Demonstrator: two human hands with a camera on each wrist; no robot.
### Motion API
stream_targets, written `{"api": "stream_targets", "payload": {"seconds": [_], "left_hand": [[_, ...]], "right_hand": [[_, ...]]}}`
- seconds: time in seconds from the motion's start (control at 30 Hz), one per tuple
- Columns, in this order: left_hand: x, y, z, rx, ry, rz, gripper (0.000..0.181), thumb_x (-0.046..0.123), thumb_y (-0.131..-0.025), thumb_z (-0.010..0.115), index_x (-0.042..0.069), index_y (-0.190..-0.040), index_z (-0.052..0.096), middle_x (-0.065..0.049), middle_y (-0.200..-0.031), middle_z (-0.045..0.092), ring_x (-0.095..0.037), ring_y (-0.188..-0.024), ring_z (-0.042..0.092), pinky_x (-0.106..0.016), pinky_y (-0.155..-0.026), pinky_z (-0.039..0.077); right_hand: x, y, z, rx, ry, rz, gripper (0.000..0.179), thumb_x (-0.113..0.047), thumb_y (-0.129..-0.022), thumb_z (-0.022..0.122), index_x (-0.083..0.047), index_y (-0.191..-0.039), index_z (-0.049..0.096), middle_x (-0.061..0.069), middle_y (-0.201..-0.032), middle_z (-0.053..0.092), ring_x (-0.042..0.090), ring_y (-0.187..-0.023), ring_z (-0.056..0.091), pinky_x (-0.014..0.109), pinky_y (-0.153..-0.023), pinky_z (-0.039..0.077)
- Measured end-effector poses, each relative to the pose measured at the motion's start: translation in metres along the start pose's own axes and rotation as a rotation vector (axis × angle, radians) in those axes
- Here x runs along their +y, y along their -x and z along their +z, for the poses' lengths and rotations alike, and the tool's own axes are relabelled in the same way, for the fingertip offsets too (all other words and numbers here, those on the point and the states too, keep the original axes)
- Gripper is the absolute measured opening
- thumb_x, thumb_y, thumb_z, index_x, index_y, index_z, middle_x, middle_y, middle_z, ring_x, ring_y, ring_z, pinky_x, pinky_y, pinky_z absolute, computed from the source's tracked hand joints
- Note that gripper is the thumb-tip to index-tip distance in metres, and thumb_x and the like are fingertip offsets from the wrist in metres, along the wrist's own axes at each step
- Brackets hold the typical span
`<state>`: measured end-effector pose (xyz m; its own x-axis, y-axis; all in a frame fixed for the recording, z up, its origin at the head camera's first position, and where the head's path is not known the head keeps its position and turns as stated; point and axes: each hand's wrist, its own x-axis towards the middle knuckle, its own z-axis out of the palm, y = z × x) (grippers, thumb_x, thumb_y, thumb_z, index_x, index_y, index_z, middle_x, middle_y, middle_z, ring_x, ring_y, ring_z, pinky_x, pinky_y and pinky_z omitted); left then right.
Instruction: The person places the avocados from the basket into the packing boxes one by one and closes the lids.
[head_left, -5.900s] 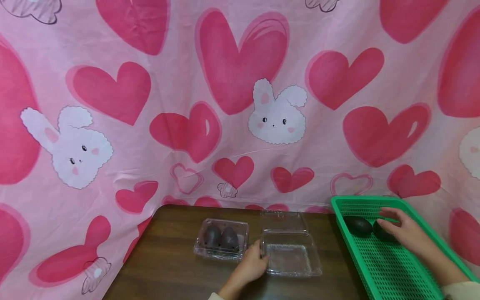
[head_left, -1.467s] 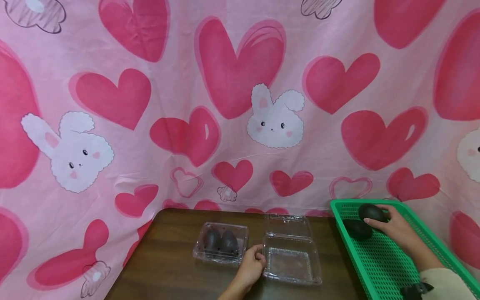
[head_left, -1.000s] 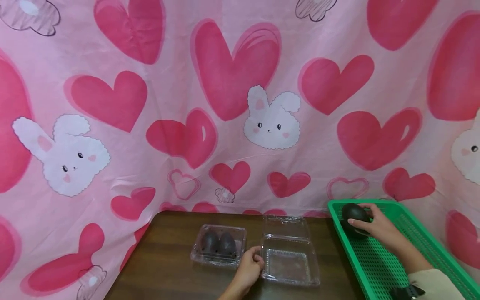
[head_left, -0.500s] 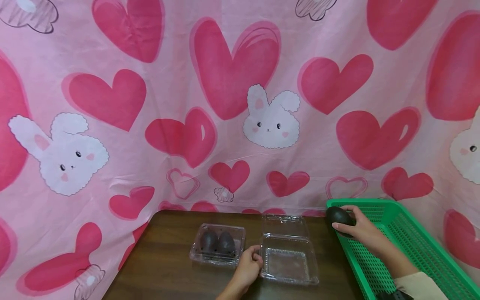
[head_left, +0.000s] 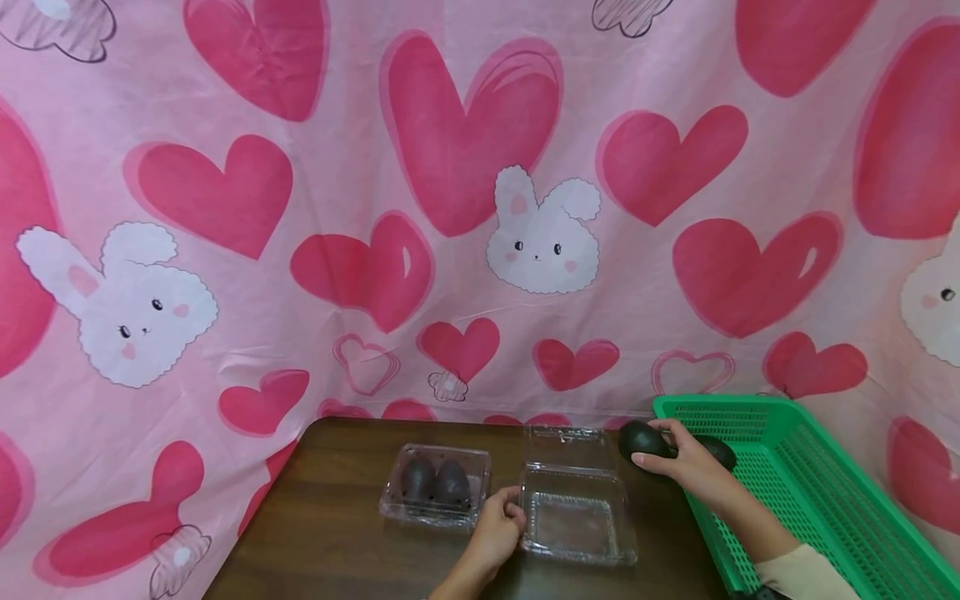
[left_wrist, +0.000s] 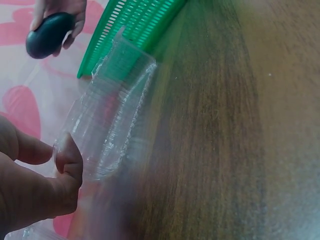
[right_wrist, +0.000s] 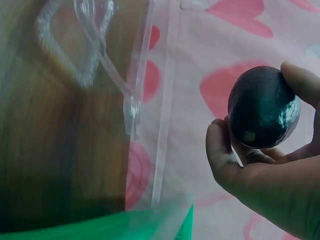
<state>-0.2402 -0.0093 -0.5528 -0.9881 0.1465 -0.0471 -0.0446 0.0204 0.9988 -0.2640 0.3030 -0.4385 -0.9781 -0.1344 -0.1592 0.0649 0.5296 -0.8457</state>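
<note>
Transfer of dark oval fruit from basket to box, seen at mid-carry. Our right hand (head_left: 686,457) grips one dark fruit (head_left: 641,443) between thumb and fingers; we find it raised near the far edge of the tabletop (head_left: 337,517), between the green basket (head_left: 750,401) and the open clear box (head_left: 576,523). Note the small label on its skin in the right wrist view. A second fruit (head_left: 720,451) lies inside the basket, near its far left corner. The box stands right of the tabletop's middle, its lid (head_left: 566,454) folded back toward the far edge; our left hand (head_left: 493,533) pinches the left edge of the box, apparently to steady it. To the left we see a closed-looking box (head_left: 397,507) containing two similar fruits (head_left: 435,483), which suggests the intended filling. We judge the step in hand to be the carry, with the held fruit clear of the basket but not yet over the base of the box. The next move, in our reading, calls for shifting the fruit leftward and nearer, clearing the lid and rim, then lowering it to one side so that space is left for its partner.
</note>
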Motion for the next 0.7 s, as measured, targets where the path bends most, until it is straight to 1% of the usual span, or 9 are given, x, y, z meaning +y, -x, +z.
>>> {"api": "stream_targets", "payload": {"seconds": [0.03, 0.1, 0.2, 0.3, 0.43, 0.7], "left_hand": [[0.000, 0.000, 0.000, 0.000, -0.004, 0.007, 0.051, -0.017, -0.084, 0.053, -0.019, -0.135, 0.049, -0.004, -0.082, 0.054, -0.012, -0.064, 0.049, -0.017, -0.051, 0.044], [0.000, 0.000, 0.000, 0.001, -0.002, 0.010, 0.051, -0.017, -0.084, 0.052, -0.019, -0.135, 0.049, -0.004, -0.082, 0.054, -0.012, -0.063, 0.049, -0.017, -0.051, 0.044], [-0.001, 0.000, 0.000, 0.002, -0.004, 0.011, 0.050, -0.017, -0.084, 0.052, -0.019, -0.134, 0.050, -0.003, -0.082, 0.053, -0.012, -0.063, 0.049, -0.017, -0.051, 0.044], [-0.001, 0.000, 0.000, 0.003, -0.001, 0.006, 0.050, -0.017, -0.085, 0.052, -0.018, -0.134, 0.050, -0.003, -0.082, 0.053, -0.012, -0.063, 0.049, -0.017, -0.051, 0.044], [-0.001, 0.000, 0.000, 0.000, -0.004, 0.010, 0.049, -0.016, -0.085, 0.053, -0.019, -0.134, 0.049, -0.004, -0.083, 0.053, -0.011, -0.063, 0.049, -0.016, -0.051, 0.045], [-0.002, -0.001, 0.000, 0.005, -0.011, 0.007, 0.049, -0.016, -0.086, 0.053, -0.018, -0.135, 0.049, -0.004, -0.083, 0.053, -0.011, -0.063, 0.049, -0.017, -0.051, 0.045]], "right_hand": [[-0.001, 0.000, 0.003, -0.005, -0.004, 0.003, 0.082, -0.039, -0.097, 0.069, -0.003, -0.154, 0.024, 0.034, -0.156, 0.030, 0.052, -0.137, 0.039, 0.057, -0.095, 0.051], [-0.003, 0.000, 0.009, -0.009, -0.013, 0.001, 0.081, -0.039, -0.097, 0.070, -0.002, -0.153, 0.025, 0.034, -0.156, 0.030, 0.052, -0.139, 0.037, 0.058, -0.097, 0.050], [-0.004, 0.000, 0.019, -0.007, -0.046, -0.003, 0.078, -0.037, -0.096, 0.071, -0.002, -0.151, 0.029, 0.030, -0.153, 0.037, 0.047, -0.138, 0.040, 0.055, -0.099, 0.050], [-0.003, -0.002, 0.030, -0.005, -0.101, -0.002, 0.073, -0.034, -0.096, 0.072, -0.002, -0.149, 0.032, 0.026, -0.147, 0.045, 0.039, -0.130, 0.049, 0.050, -0.097, 0.051], [-0.001, -0.005, 0.045, -0.005, -0.173, 0.005, 0.070, -0.029, -0.096, 0.073, 0.000, -0.146, 0.033, 0.023, -0.138, 0.052, 0.030, -0.118, 0.058, 0.043, -0.092, 0.055], [0.002, -0.007, 0.076, -0.035, -0.296, 0.013, 0.066, -0.019, -0.094, 0.073, 0.004, -0.143, 0.036, 0.023, -0.133, 0.057, 0.025, -0.108, 0.063, 0.043, -0.090, 0.059]]}}
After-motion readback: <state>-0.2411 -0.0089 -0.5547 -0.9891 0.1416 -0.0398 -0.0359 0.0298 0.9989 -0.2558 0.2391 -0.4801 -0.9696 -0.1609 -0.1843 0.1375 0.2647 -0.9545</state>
